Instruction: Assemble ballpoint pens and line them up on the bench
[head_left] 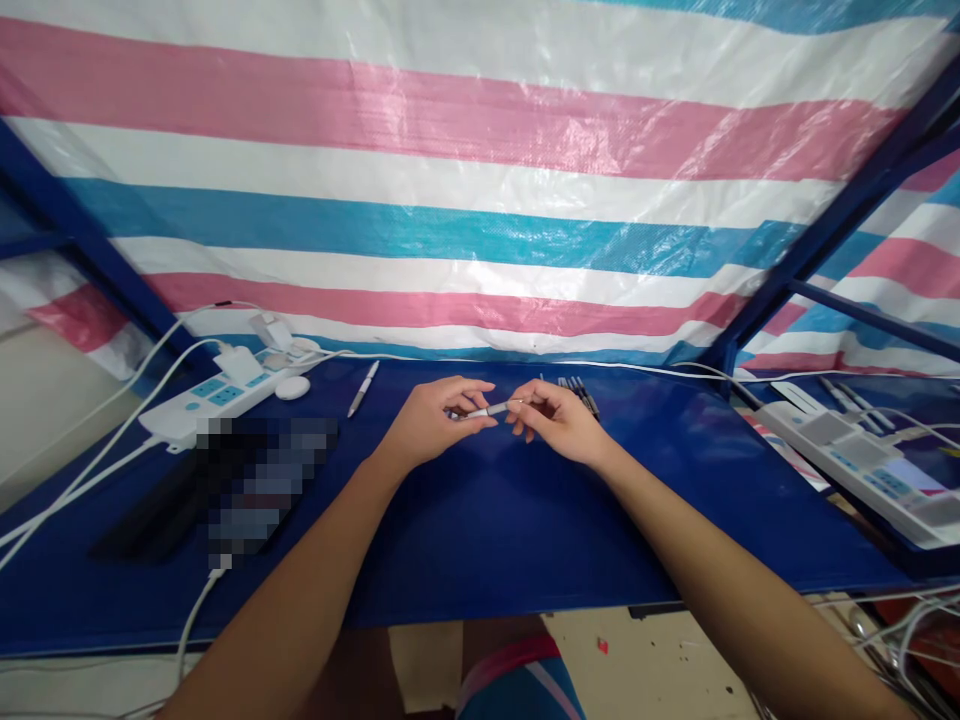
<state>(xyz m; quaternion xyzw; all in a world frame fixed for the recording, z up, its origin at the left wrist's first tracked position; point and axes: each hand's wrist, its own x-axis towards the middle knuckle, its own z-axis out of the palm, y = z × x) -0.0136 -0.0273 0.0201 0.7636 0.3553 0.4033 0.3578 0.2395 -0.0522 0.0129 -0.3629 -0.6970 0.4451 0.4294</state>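
Observation:
Above the blue table, my left hand (442, 415) has its fingers closed round one end of a slim white and grey pen (491, 409). The fingertips of my right hand (551, 415) pinch the pen's other end, so it lies nearly level between both hands. Behind my right hand, partly hidden by it, several dark pens or pen parts (583, 392) lie on the table. A single white and grey pen (363, 389) rests on the table, left of my left hand.
On the left are a white power strip (199, 405) with plugs, a round white object (292, 387), and a pixelated dark device (274, 490) on a cable. Another power strip (862, 465) sits right. Blue metal posts and a striped sheet (480, 180) stand behind the table (510, 540).

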